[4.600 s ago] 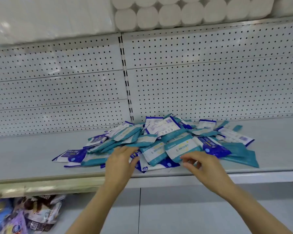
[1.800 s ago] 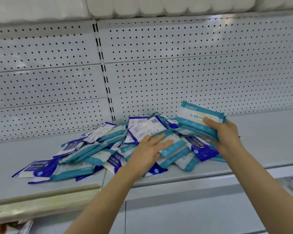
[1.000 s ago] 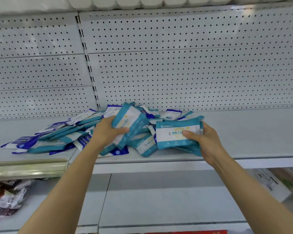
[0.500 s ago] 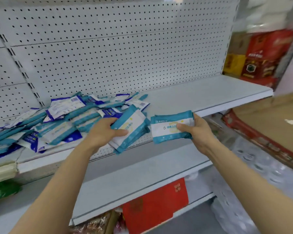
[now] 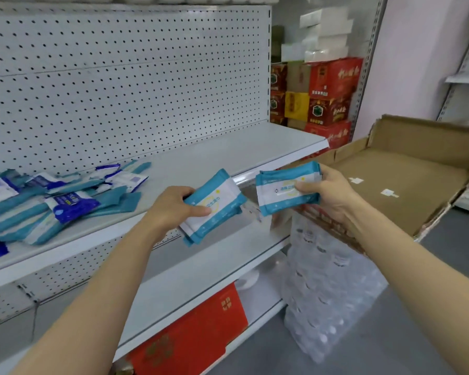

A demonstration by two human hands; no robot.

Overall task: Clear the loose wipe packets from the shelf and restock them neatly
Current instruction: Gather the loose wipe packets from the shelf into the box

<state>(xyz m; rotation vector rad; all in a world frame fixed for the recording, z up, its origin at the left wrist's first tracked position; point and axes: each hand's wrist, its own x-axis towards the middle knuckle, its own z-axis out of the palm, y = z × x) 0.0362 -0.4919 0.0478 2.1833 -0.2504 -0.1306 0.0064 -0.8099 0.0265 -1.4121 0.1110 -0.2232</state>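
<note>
The left hand (image 5: 173, 209) grips a small stack of teal-and-white wipe packets (image 5: 214, 205), thumb across the printed face and fingers curled behind; the right hand (image 5: 328, 193) clamps a second stack (image 5: 284, 189) the same way. The two hands are apart, each bundle held in the air forward of the shelf (image 5: 222, 155) edge and touching neither it nor the other bundle. Compared with a second ago, both bundles have been carried off the shelf and to the right, and the view has swung the same way, bringing an open cardboard box (image 5: 406, 169) into sight just beyond the right hand. The box appears to hold nothing but two small white scraps on its floor. The remaining loose packets (image 5: 65, 201) lie heaped at the left of the shelf, well apart from the hands. Judgement: the clearing step is under way with the first two handfuls lifted; the box is the likely receptacle, though that is inferred. Most of the heap is yet to be removed, and no restocking is evident.
</note>
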